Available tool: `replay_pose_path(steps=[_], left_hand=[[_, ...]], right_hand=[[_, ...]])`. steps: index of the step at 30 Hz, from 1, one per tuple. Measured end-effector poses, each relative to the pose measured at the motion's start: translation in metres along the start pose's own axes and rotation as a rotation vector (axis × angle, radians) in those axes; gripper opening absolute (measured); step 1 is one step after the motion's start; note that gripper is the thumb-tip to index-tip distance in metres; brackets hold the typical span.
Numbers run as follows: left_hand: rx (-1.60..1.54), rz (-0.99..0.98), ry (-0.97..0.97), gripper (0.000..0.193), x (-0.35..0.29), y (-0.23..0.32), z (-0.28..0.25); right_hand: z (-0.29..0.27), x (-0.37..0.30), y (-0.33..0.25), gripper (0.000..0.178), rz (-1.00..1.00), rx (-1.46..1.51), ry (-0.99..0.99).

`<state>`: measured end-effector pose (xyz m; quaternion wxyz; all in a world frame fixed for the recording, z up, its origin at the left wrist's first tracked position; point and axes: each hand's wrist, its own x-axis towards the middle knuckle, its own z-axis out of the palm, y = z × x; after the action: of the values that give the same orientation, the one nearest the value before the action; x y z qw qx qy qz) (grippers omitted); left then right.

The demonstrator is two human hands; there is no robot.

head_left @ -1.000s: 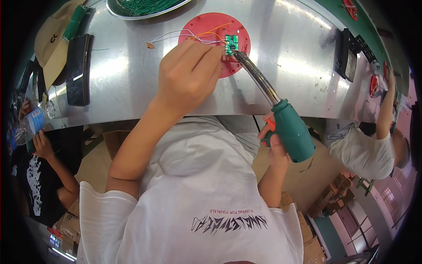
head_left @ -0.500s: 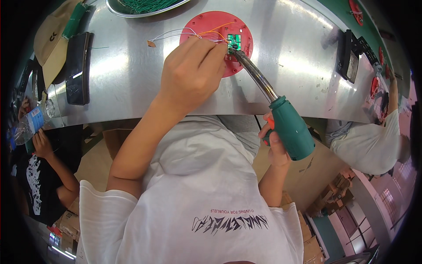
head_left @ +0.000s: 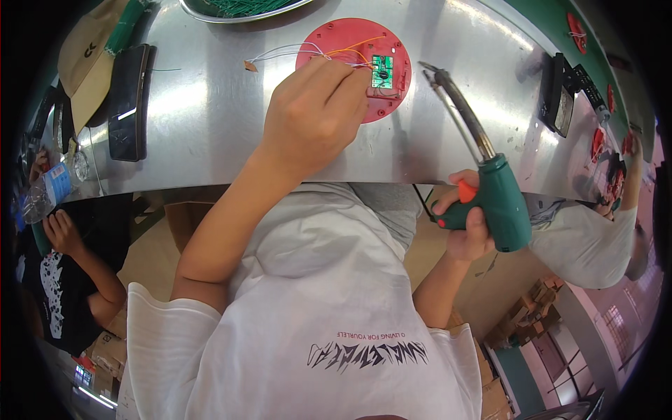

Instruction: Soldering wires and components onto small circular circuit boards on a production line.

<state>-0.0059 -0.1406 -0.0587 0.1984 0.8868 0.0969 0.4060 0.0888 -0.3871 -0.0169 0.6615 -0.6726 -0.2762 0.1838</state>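
Observation:
A round red plastic disc (head_left: 393,106) lies on the metal table, carrying a small green circuit board (head_left: 382,72). White and orange wires (head_left: 343,50) lead across the disc to the board's left side. My left hand (head_left: 315,105) rests over the disc's left part, fingers pinched together at the board's left edge; what lies between the fingertips is hidden. In my right hand (head_left: 470,224) is a green soldering gun (head_left: 507,203), its handle with the orange trigger wrapped by my fingers. The gun's metal tip points up and left, apart from the board, right of the disc.
A metal bowl of green wires (head_left: 245,14) stands at the far edge. On the left lie a dark phone (head_left: 128,105) and a beige cap (head_left: 87,63). A black device (head_left: 558,98) sits to the right. Other people work at both sides.
The soldering gun in my right hand has moved right, its tip leaving the board. My left hand and the disc have shifted slightly right in the picture.

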Motion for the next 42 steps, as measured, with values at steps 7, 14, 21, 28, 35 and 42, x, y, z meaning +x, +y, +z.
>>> replay_pose_path(steps=[7, 14, 21, 28, 35, 42], left_hand=[[0.001, -0.011, -0.011, 0.024, -0.004, 0.002, -0.002], [0.046, 0.044, 0.003, 0.023, -0.004, 0.001, 0.000], [0.019, 0.017, 0.088, 0.025, 0.005, 0.007, -0.005], [0.117, -0.102, -0.060, 0.056, 0.020, 0.021, -0.013], [-0.101, -0.015, -0.295, 0.057, 0.019, 0.042, -0.019], [-0.266, 0.316, -0.564, 0.055, 0.068, 0.029, -0.005]], right_hand=[[-0.007, 0.022, 0.016, 0.052, -0.024, 0.111, 0.085], [-0.003, 0.050, 0.035, 0.045, 0.135, 0.361, 0.215], [0.004, 0.059, 0.026, 0.043, 0.130, 0.344, 0.324], [0.008, 0.052, 0.030, 0.041, 0.096, 0.416, 0.527], [0.016, 0.055, 0.045, 0.036, 0.065, 0.564, 0.681], [0.010, 0.060, 0.051, 0.032, -0.027, 0.757, 0.773]])
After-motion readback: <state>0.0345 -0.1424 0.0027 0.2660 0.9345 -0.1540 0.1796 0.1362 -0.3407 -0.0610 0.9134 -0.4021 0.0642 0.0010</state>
